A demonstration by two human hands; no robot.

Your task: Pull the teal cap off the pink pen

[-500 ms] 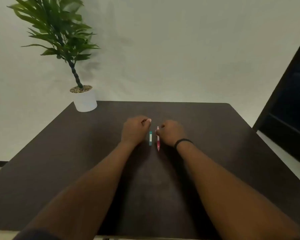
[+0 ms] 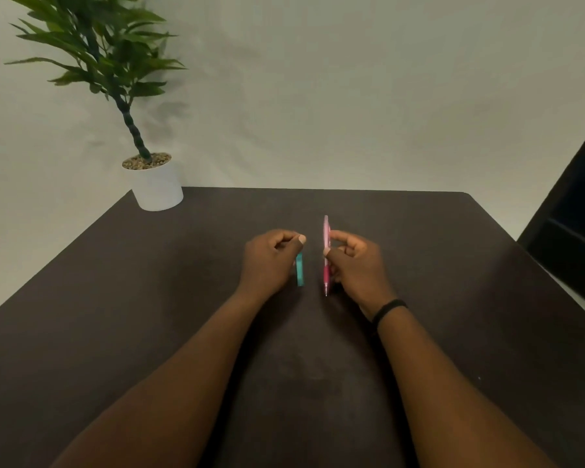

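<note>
**Two pens, one in each hand**

I am seeing the left hand (image 2: pixel 267 261) curling its grip around a teal pen (image 2: pixel 299 273), while the right hand (image 2: pixel 352 265) is pinching a pink pen (image 2: pixel 326 255). Both are hanging just above the table (image 2: pixel 453 298), parallel and apart, seemingly for comparison.

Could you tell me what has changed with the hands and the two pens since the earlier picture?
The right hand now pinches the pink pen and has raised it, so its top shows well above the fingers. The left hand holds the teal pen, fingers curled over its top, about where it was. The hands sit slightly farther apart. The potted plant and table are unchanged.
</note>
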